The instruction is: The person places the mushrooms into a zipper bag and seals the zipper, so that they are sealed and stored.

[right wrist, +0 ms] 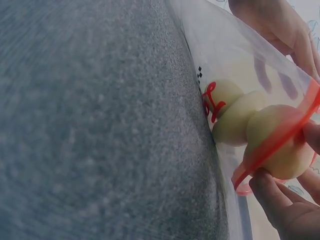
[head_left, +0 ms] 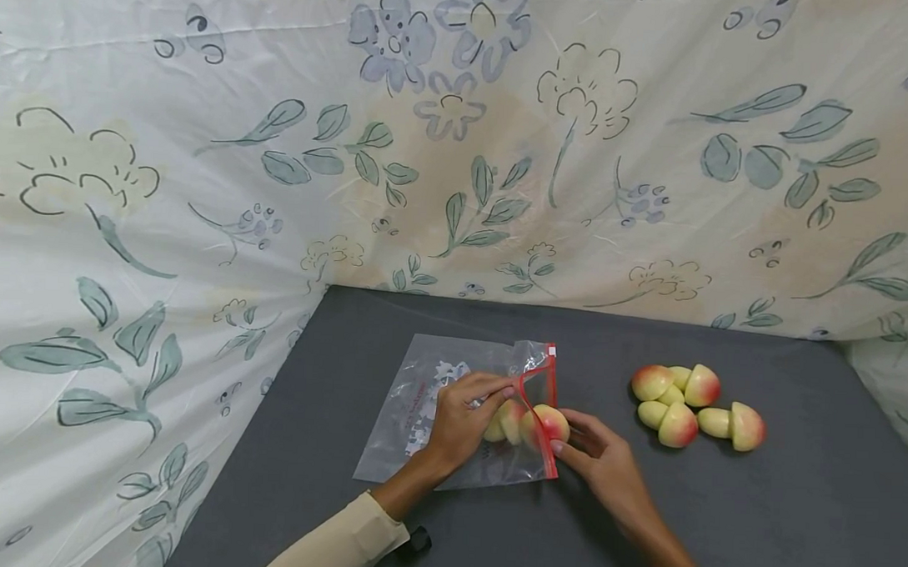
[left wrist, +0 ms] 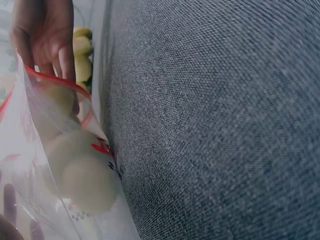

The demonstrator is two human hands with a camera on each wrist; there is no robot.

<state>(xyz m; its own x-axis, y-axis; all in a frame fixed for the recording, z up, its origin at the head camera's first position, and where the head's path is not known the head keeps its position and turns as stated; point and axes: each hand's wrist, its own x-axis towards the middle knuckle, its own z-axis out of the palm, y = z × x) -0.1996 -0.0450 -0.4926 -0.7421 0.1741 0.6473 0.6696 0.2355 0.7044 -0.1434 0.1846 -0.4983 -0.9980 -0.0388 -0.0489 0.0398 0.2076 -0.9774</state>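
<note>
A clear zip bag [head_left: 381,448] with a red zip edge lies on the dark table. My left hand [head_left: 457,417] pinches the bag's upper layer near its mouth, lifting it. At the parted red edge, my right hand [head_left: 605,468] holds a yellow mushroom-shaped piece [head_left: 554,422] with a reddish cap, partly inside the bag. Another mushroom-shaped piece [right wrist: 235,117] sits deeper in the bag, behind the plastic. In the right wrist view, the thumb and fingers [right wrist: 272,197] grip the first piece right at the red strip.
Several more mushroom-shaped pieces [head_left: 678,425] lie grouped on the table [head_left: 792,495] to the right of the bag. A flowered cloth [head_left: 503,177] hangs behind the table and along its left side. Near the left sleeve is a small black object [head_left: 417,541].
</note>
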